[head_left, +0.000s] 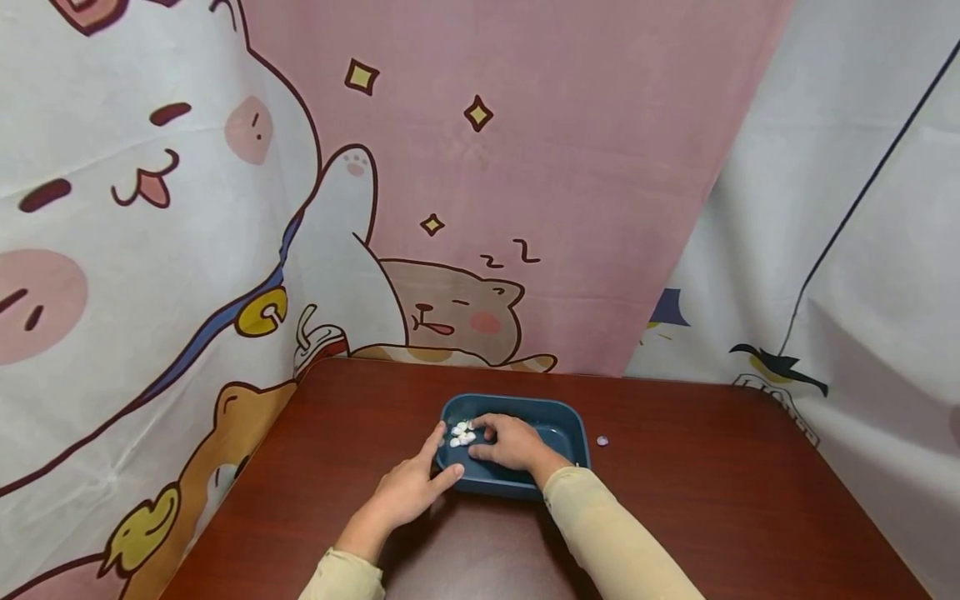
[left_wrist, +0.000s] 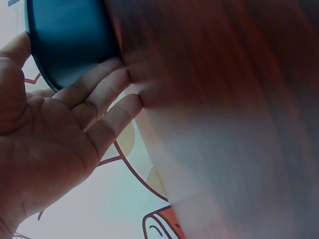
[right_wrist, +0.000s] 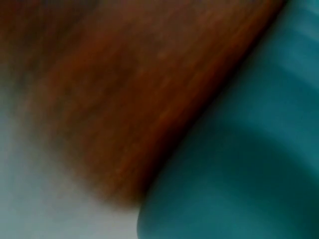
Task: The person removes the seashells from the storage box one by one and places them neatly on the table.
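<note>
A dark teal rectangular tray (head_left: pixel 558 410) sits on the table, with several small white pieces (head_left: pixel 459 437) grouped at its left end. My left hand (head_left: pixel 408 490) is at the tray's left near corner, its thumb spread from the fingers. In the left wrist view, the extended fingers (left_wrist: pixel 107 94) reach along the outside of the tray (left_wrist: pixel 72 42). My right hand (head_left: pixel 512 442) reaches into the tray, thumb and bent fingers apart, fingertips right beside the white pieces. The right wrist view is blurred and shows the tray wall (right_wrist: pixel 224 184), but no fingers.
A small pale lilac round piece (head_left: pixel 602 441) lies on the reddish-brown table (head_left: pixel 675 492), just right of the tray. Behind and to the left hangs a cartoon-printed cloth (head_left: pixel 570 208). Another white stretch of cloth (head_left: pixel 862 233) borders the table's right side.
</note>
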Demonstrator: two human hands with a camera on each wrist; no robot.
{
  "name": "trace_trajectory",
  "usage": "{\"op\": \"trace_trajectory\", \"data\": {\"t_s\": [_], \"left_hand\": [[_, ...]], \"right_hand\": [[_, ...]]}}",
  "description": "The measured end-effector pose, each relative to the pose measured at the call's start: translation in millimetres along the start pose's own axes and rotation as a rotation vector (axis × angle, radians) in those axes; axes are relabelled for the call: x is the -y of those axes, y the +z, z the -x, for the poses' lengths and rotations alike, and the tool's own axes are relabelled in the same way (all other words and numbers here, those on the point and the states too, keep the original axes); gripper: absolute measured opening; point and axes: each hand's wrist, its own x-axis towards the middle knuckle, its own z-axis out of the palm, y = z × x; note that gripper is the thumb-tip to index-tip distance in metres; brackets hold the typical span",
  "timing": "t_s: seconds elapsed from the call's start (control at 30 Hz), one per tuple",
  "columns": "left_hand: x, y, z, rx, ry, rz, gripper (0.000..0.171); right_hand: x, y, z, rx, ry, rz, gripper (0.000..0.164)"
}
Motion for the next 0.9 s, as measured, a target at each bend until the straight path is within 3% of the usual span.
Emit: {"op": "trace_trajectory", "data": {"t_s": [0.9], "left_hand": [[0.9, -1.6, -0.6, 0.013, -0.003, 0.01, 0.086]], "right_hand": [[0.7, -2.1, -1.2, 0.003, 0.011, -0.033, 0.058]]}}
